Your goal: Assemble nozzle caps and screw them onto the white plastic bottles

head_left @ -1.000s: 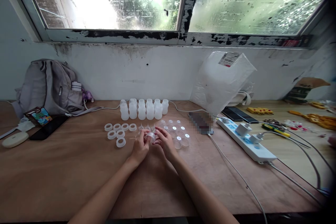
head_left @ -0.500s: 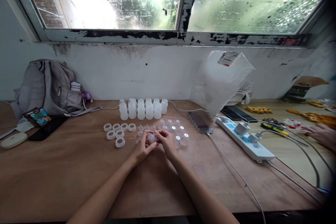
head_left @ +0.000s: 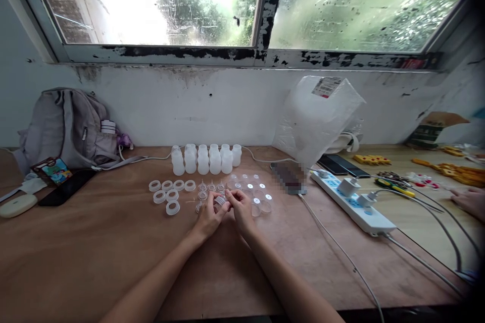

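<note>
My left grip (head_left: 208,216) pinches a clear plastic piece (head_left: 219,202) over the counter (head_left: 223,275), nearer its far edge; my right grip (head_left: 241,208) bunches beside it, hold unclear. Rings (head_left: 173,212) lie leftward; frosted bottles (head_left: 203,164) line the far edge.

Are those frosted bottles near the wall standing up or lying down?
Standing up: the frosted bottles rise vertically, their bases on the wooden tabletop.

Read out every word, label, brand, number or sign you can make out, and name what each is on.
No text is readable.
Printed label on the plastic bag: too small to read.
Red marking on the window frame: too blurred to read.
Paper bag: too blurred to tell.
Picture card: no words can be made out.
</note>
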Demonstrator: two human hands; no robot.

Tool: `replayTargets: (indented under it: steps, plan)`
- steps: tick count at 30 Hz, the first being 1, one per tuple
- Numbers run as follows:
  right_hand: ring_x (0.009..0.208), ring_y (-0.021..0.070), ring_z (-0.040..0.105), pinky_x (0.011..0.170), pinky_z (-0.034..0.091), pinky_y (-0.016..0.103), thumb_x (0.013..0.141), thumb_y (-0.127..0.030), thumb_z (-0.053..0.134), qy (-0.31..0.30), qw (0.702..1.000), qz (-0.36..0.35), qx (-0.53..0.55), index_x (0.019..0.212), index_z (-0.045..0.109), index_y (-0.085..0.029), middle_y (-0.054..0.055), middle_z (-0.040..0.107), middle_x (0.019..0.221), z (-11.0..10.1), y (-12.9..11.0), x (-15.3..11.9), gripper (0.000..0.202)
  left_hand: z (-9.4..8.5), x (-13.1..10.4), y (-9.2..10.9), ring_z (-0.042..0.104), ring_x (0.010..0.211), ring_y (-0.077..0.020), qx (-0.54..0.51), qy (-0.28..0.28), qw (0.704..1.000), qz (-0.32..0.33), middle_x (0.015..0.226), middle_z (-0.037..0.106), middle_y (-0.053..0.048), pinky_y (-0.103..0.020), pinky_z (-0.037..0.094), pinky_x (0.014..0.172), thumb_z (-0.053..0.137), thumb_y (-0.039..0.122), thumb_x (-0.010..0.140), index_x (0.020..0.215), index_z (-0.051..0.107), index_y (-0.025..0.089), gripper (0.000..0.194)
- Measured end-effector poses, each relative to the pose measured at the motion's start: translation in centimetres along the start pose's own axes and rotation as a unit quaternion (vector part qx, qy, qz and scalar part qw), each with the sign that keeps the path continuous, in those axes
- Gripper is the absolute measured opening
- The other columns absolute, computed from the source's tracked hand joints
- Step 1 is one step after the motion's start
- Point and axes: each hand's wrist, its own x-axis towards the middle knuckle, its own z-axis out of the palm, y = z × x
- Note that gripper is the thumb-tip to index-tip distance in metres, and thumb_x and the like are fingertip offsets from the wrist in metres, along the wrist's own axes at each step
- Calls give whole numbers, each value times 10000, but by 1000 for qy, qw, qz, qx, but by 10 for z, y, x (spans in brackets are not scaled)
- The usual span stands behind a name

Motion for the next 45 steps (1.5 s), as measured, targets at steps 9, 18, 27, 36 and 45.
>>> replayTargets:
  steps: [9, 18, 27, 36, 45]
  plan:
    - [459, 83, 402, 442, 323, 208, 688, -403, 594, -1, 1000, 3, 16, 594, 543, -161, -39, 453, 515, 1, 0, -1, 266, -4, -3, 10, 582, 660, -176, 95, 20, 995, 12, 753, 610, -24, -267, 413, 577, 479, 420, 758, 893, 460, 200, 258]
    - [512, 117, 444, 481, 344, 225, 758, -437, 502, 9, 987, -72, -144, 638, 544, -174, -5, 509, 554, 1, 2, -7, 292, -19, -5, 18, 576, 852, -194, 255, 47, 956, 135, 960, 590, -71, -279, 440, 701, 409, 342, 817, 943, 496, 208, 203]
    - [571, 137, 471, 539, 364, 244, 782, -407, 472, 6, 974, -121, -190, 669, 567, -181, 17, 544, 621, 7, 3, -5, 270, -54, 93, 24, 595, 741, -224, 477, 45, 877, 30, 1042, 513, -101, -300, 437, 606, 373, 334, 832, 1143, 428, 223, 335]
    - [573, 137, 481, 552, 361, 247, 786, -403, 466, 27, 973, -123, -196, 650, 563, -179, 11, 545, 614, 2, 4, -3, 280, -55, 125, 3, 576, 745, -223, 487, 15, 873, 15, 999, 478, -131, -326, 444, 625, 383, 273, 834, 999, 507, 146, 242]
    - [612, 146, 491, 533, 391, 245, 789, -427, 452, 46, 980, -109, -161, 752, 597, -196, 32, 536, 708, 0, 4, 0, 275, -72, 73, 45, 472, 1024, -216, 369, 128, 906, 164, 1140, 405, -101, -330, 407, 846, 347, 267, 852, 894, 474, 180, 159]
